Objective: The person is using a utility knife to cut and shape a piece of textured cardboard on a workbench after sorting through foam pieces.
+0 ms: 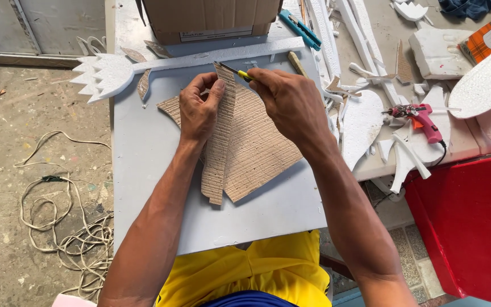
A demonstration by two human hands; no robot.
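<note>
I've one head cam only, looking steeply down, close over the table (143, 170); floor (29, 170) at left.
</note>
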